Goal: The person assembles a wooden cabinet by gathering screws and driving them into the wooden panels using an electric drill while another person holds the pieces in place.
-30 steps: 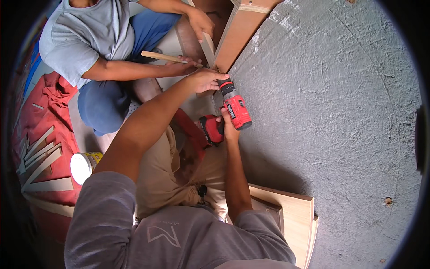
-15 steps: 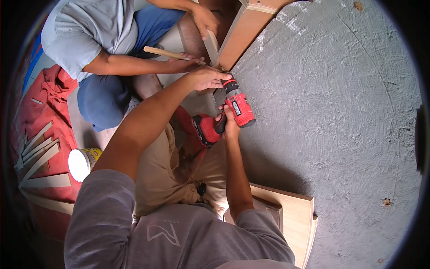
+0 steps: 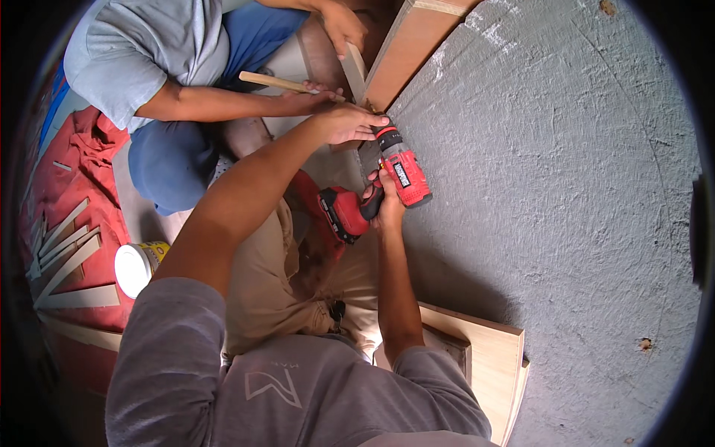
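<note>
A red and black cordless drill (image 3: 406, 177) points away from me at the foot of an upright wooden frame (image 3: 410, 52), beside the grey wall. My right hand (image 3: 389, 200) is wrapped round its handle, above the battery. At the drill's front end, my left hand (image 3: 350, 124) closes its fingertips about the chuck; the bit and whatever it meets are hidden there. Just beyond my left hand, a co-worker's hand (image 3: 316, 97) holds a thin wooden stick (image 3: 272, 82). The co-worker's other hand (image 3: 344, 30) rests on a pale wooden strip (image 3: 353, 71) beside the frame.
A rough grey wall (image 3: 551, 186) rises along the right. Wooden panels (image 3: 484, 346) lean by my right elbow. To my left stands a white tub (image 3: 134, 270) near a red cloth (image 3: 93, 179), with several wood strips (image 3: 71, 257). The co-worker (image 3: 149, 59) crouches at the upper left.
The drill's rear end has swung slightly right and up, with my right hand along with it. My left hand stays at the chuck, slightly higher. The co-worker's hands have barely moved.
</note>
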`<state>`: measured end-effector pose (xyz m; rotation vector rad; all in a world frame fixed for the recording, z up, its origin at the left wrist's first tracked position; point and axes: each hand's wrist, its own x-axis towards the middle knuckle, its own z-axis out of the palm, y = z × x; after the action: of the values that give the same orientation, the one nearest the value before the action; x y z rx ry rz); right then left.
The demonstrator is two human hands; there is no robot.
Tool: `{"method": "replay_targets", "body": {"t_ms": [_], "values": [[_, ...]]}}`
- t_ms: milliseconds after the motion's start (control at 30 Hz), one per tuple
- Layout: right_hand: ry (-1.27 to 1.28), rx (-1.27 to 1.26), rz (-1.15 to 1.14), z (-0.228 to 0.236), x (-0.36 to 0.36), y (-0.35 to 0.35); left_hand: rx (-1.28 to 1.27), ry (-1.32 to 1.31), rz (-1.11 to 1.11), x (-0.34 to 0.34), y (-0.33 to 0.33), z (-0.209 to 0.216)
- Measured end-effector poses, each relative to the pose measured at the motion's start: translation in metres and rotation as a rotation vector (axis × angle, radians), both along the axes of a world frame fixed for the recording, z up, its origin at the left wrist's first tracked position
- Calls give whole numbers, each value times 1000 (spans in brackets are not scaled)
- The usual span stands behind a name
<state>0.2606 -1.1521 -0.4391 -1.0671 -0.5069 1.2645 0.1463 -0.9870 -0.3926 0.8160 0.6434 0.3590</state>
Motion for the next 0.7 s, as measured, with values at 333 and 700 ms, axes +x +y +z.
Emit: {"method": "replay_targets", "body": {"t_ms": [333, 700], "values": [[-16, -23, -30, 8, -5, -2, 3, -8, 4, 0, -1, 0], [-4, 20, -98, 7, -9, -4, 12, 0, -2, -1, -3, 0]]}}
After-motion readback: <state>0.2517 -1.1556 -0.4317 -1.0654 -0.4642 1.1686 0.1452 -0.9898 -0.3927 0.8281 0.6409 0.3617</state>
